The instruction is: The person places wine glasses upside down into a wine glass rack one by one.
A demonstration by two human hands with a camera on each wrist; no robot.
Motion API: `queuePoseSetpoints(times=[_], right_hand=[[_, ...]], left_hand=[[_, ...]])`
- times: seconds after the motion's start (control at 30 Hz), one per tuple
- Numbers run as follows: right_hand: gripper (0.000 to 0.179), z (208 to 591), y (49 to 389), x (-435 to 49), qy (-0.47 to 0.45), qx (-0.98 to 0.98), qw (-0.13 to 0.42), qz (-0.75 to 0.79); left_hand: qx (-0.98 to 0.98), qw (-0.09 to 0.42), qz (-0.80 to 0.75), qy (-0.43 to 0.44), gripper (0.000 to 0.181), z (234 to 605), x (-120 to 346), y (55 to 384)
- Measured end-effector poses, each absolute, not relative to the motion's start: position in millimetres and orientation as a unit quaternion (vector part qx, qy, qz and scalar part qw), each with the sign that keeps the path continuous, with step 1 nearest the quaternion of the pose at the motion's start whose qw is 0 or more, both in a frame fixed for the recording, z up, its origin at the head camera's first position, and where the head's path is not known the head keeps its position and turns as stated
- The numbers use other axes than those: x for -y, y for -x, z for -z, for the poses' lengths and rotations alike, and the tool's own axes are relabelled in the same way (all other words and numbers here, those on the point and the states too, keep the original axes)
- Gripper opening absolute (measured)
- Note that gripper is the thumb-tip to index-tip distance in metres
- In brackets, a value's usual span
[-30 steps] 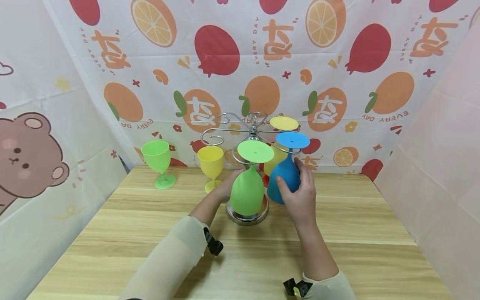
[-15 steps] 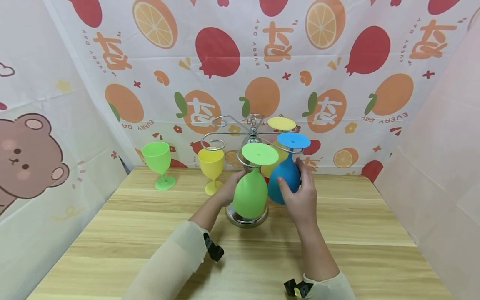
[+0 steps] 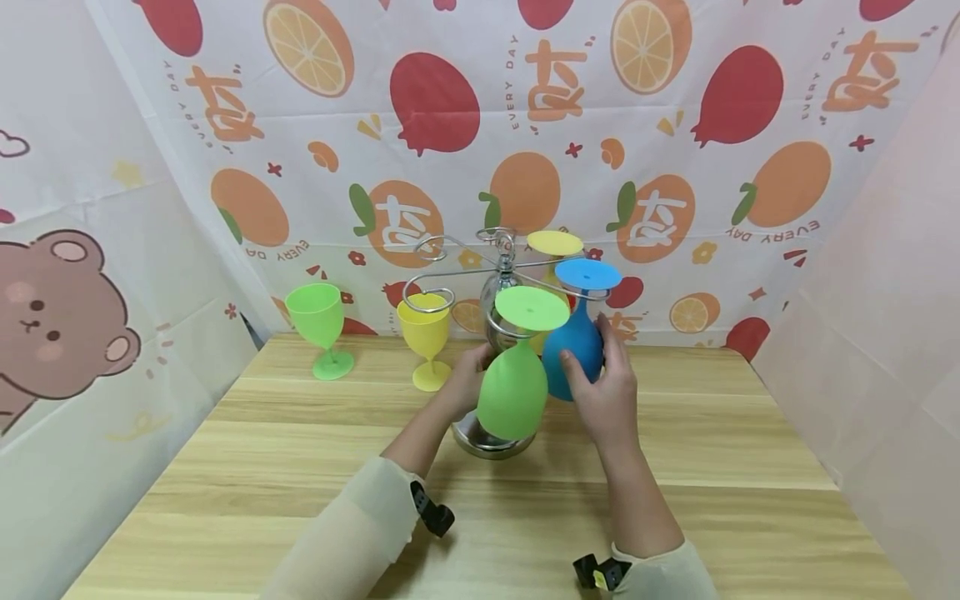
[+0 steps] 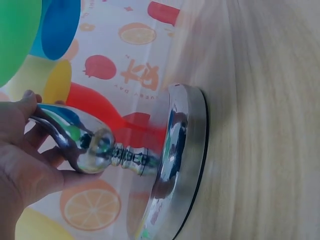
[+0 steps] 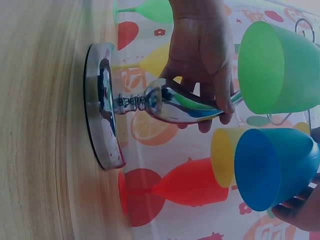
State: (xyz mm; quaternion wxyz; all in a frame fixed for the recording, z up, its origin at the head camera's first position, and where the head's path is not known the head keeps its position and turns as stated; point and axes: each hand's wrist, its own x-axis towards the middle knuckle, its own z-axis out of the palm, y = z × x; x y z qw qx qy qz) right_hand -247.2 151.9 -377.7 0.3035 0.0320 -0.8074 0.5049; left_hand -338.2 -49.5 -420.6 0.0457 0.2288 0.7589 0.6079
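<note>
A chrome goblet rack [image 3: 491, 302] with curled wire arms stands on the wooden table. My left hand [image 3: 467, 382] grips its bulging post, fingers on one side and thumb on the other in the left wrist view. Upside down on one arm hangs a blue goblet [image 3: 573, 354]; my right hand [image 3: 606, 404] holds its bowl between thumb and fingers. A green goblet [image 3: 513, 392] hangs tilted at the front, nearest me. Behind the blue one hangs a yellow goblet [image 5: 222, 155], its foot disc uppermost. The left-side arms carry no goblets.
Left of the rack, a green goblet [image 3: 315, 317] and a yellow goblet [image 3: 425, 329] stand upright on the table [image 3: 225, 467]. A red goblet [image 5: 192, 185] stands upright behind the rack, hidden in the head view. A fruit-printed cloth [image 3: 322, 142] closes off the back.
The rack's arms have turned: the front green goblet has moved right, and the rear yellow goblet has moved left. Both hands keep their holds, the right one nearly in place.
</note>
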Motion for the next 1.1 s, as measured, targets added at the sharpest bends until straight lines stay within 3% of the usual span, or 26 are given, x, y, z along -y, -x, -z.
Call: queuePoseSetpoints(times=[0.5, 1.1], right_hand=[[0.068, 381.9, 252.4, -161.8, -0.016, 0.804, 0.301, -0.512], [0.067, 379.7, 254.6, -168.0, -0.012, 0.795, 0.313, -0.519]], left_hand=[[-0.758, -0.048, -0.627, -0.171, 0.019, 423.9, 42.4, 332.9], [-0.787, -0.134, -0.590, -0.121, 0.016, 419.6, 39.1, 329.9]])
